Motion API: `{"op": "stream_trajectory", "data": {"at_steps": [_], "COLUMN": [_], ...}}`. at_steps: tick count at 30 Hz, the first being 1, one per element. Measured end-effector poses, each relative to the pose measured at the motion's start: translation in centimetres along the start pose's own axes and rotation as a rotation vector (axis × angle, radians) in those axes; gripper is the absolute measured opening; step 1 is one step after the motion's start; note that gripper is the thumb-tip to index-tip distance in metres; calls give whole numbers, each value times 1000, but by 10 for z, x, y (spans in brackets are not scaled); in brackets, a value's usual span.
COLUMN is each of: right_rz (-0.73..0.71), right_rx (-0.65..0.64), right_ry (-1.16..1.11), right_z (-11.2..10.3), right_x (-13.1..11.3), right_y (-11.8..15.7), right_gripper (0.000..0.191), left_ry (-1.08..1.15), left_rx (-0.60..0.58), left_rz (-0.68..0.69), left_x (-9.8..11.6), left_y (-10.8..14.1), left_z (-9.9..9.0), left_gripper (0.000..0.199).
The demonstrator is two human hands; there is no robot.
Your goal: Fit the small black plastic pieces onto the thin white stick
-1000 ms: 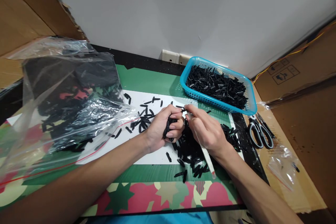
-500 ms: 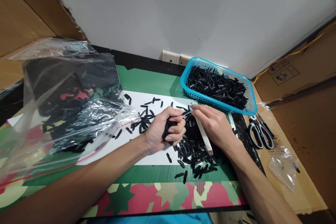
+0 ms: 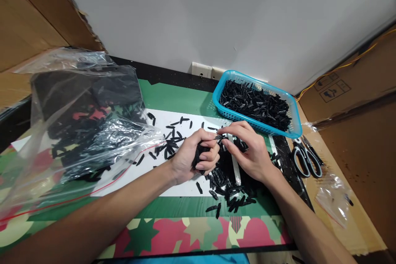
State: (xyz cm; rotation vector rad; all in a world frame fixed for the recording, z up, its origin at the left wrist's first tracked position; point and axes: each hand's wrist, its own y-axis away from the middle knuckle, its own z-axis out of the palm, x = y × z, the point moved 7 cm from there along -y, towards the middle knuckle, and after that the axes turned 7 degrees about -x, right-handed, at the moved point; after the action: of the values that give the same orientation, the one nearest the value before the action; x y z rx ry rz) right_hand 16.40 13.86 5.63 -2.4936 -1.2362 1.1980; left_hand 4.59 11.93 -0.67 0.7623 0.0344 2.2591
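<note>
My left hand [image 3: 198,150] is closed around a bunch of small black pieces [image 3: 200,157], its thumb and forefinger pinching one that sticks out to the right. Just right of it, my right hand [image 3: 247,146] has its thumb and forefinger parted at the tip of that black piece. Whether the right fingers touch it is hard to tell. Beneath both hands, many loose black pieces [image 3: 236,202] lie in a heap over the right end of a white sheet [image 3: 182,187]. A pale strip [image 3: 235,169] crosses the heap below my right hand.
A blue basket [image 3: 298,119] full of black pieces stands at the back right. Scissors [image 3: 306,159] and a small clear bag [image 3: 334,202] lie on cardboard at the right. A large clear zip bag [image 3: 102,144] with black pieces covers the left side.
My right hand has shifted slightly left, and its thumb and forefinger have spread around the pinched piece. The pale strip now sits more to the left. My left hand has barely moved.
</note>
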Motion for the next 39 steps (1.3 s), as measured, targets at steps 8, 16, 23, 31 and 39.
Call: {"op": "stream_trajectory", "data": {"at_steps": [8,16,23,31,39], "right_rz": [-17,-15,-244,29,64], "right_rx": [71,64,236,558,315], "right_ry": [-37,-25,616,728,473], "right_z": [-3,4,-20,-60,-36], "right_x": [-4,-6,-29,5,9], "right_y": [0,2,16,18,9], "right_gripper": [11,10,16,16,24], "left_ry": [-21,-67,-107,-131,-285], "left_rx": [23,65,44,-9,-55], "left_rz": [9,40,29,-43,-66], "left_x": [-2,-1,-4,-11,-14], "left_y": [0,-2,-1,-1,2], "left_z": [-3,-4,-4,-5,2], "left_gripper": [33,33,36,42,49]}}
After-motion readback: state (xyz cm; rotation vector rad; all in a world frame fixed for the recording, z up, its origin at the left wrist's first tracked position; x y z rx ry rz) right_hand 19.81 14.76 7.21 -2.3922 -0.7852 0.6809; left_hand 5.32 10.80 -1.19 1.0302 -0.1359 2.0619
